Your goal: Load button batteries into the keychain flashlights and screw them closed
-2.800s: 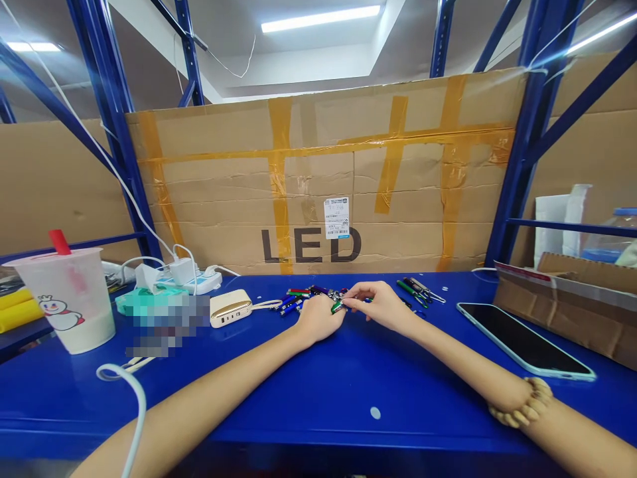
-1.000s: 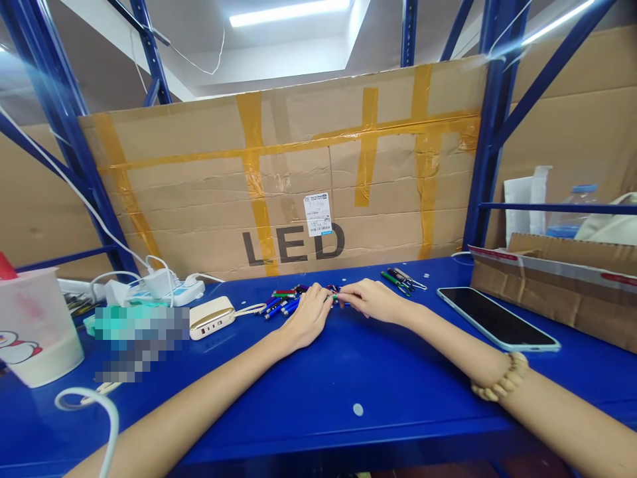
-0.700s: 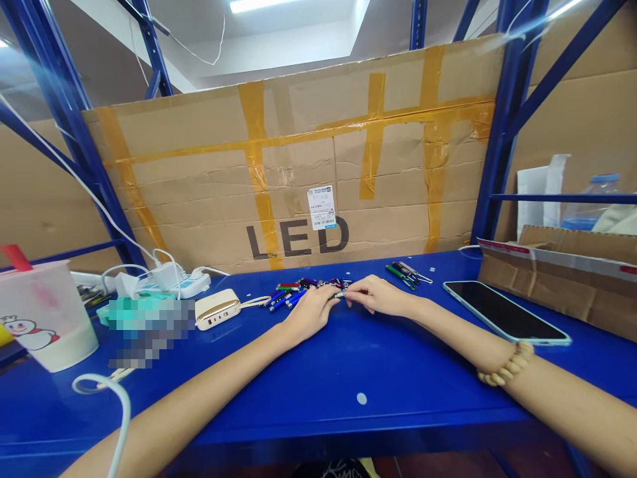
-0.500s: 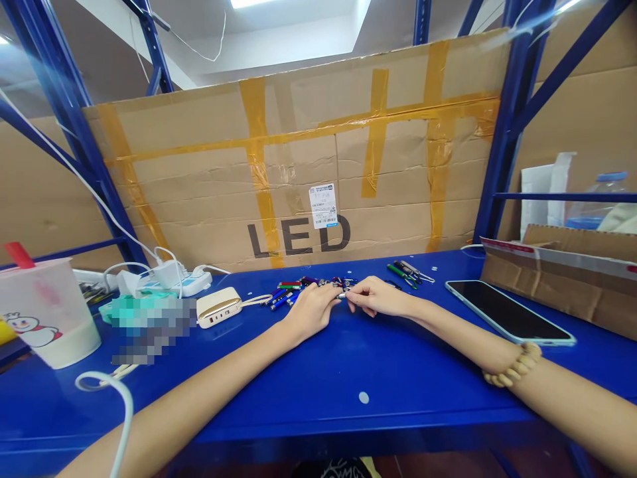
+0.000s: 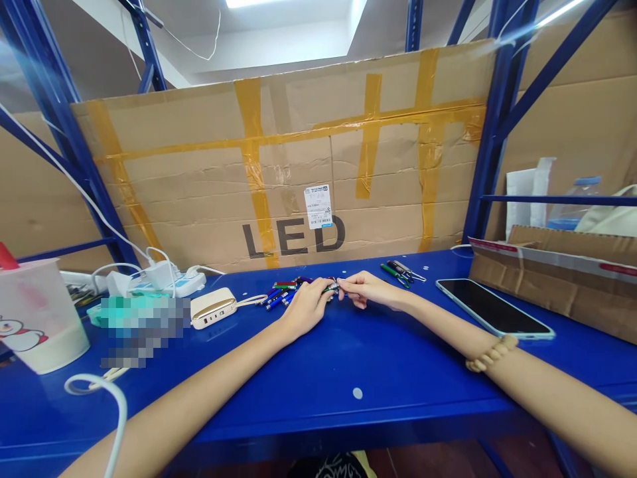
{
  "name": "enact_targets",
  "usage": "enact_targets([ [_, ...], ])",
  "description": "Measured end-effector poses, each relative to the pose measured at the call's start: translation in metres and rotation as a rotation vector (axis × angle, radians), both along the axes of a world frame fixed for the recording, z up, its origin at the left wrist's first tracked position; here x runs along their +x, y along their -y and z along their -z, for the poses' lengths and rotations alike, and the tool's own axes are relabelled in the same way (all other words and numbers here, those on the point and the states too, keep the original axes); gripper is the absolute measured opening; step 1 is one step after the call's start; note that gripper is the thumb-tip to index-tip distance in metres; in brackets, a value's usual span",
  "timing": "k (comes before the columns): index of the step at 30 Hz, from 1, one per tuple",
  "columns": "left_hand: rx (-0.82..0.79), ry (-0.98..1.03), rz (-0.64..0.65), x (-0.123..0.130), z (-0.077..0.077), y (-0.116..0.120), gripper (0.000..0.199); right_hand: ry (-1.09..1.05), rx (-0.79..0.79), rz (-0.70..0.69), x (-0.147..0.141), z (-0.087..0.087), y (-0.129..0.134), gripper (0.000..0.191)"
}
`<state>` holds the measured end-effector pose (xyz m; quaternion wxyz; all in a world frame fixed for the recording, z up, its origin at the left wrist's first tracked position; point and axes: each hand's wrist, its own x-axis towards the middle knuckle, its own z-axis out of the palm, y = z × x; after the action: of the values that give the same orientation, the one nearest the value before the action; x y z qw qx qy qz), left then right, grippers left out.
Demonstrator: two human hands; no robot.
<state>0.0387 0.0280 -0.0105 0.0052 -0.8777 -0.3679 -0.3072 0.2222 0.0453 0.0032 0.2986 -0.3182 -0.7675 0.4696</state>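
Note:
My left hand (image 5: 304, 309) is closed around a slim, green pen-like stick (image 5: 329, 287) with a silvery end, just above the blue shelf top (image 5: 279, 392). From the other side, my right hand (image 5: 367, 291) pinches at the silvery end, fingertips almost meeting the left ones. The fingers cover most of the stick. Behind and to the left of my left hand lies a pile of similar blue, green and red sticks (image 5: 275, 298), partly hidden by that hand. Farther right, several green and dark sticks with silvery loops (image 5: 402, 272) lie together in a small group.
A phone (image 5: 490, 307) lies to the right, before an open cardboard box (image 5: 552, 272). On the left are a white power bank (image 5: 213, 309), a power strip (image 5: 192, 284), a drink cup (image 5: 44, 318) and a looping white cable (image 5: 119, 405). Taped cardboard (image 5: 199, 192) stands behind.
The view has shifted slightly. Both hands remain together at the pile's front. The stick's green body now shows between the fingers, where earlier mainly a silvery piece was visible.

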Motion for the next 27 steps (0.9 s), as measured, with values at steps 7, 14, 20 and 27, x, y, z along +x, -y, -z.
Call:
enact_targets([
  [7,-0.165,0.225,-0.169,-0.001,0.002,-0.003,0.016,0.17,0.25,0.341,0.005,-0.008,-0.003,0.049],
  [14,-0.219,0.403,-0.259,-0.006,0.005,-0.012,0.014,0.517,0.498,0.732,0.024,-0.014,-0.009,0.041],
  [20,-0.283,0.538,-0.262,-0.007,0.007,-0.018,0.015,0.708,0.466,0.666,0.018,-0.01,-0.004,0.038],
  [27,-0.289,0.622,-0.212,-0.009,0.008,-0.021,0.016,0.746,0.466,0.591,0.014,-0.009,-0.001,0.034],
])
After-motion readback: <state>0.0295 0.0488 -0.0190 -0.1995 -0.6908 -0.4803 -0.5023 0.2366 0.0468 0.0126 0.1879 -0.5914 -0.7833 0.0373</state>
